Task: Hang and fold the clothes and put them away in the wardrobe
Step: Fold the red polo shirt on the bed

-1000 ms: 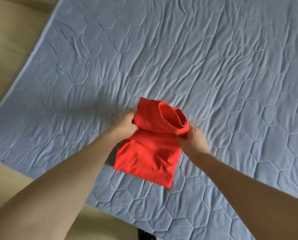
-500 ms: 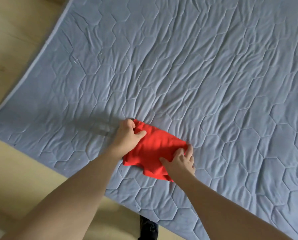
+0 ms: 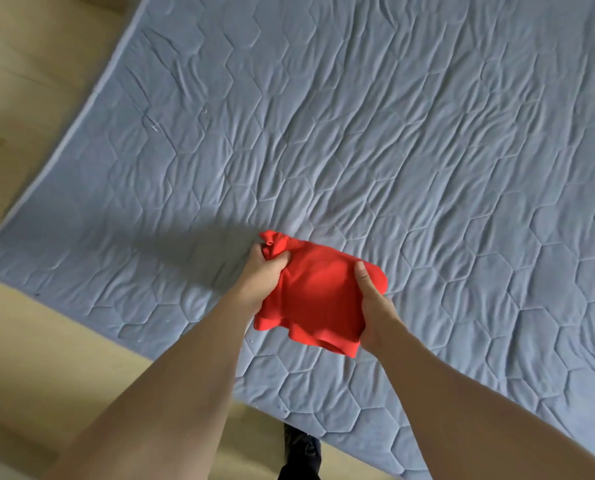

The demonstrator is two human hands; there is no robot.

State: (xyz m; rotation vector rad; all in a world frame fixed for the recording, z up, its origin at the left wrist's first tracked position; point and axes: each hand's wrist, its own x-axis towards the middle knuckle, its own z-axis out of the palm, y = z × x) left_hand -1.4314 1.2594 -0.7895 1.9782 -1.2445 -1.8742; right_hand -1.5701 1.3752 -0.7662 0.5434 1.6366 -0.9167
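A folded red garment [image 3: 318, 292] is held between both hands, just above the grey-blue quilted bed cover [image 3: 358, 140]. My left hand [image 3: 263, 275] grips its left edge, with a bunched corner of cloth sticking out above the fingers. My right hand [image 3: 375, 306] grips its right edge, thumb on top and fingers hidden underneath. The lower hem of the garment hangs loose and wavy towards me.
The quilted cover fills most of the view, with its left edge and near corner bordering the light wooden floor [image 3: 29, 358]. A dark shoe [image 3: 301, 452] shows at the bottom, by the bed's near edge.
The garment was folded over and pressed flat on the cover half a second ago. Now both hands have closed on its sides and it is lifted slightly off the bed.
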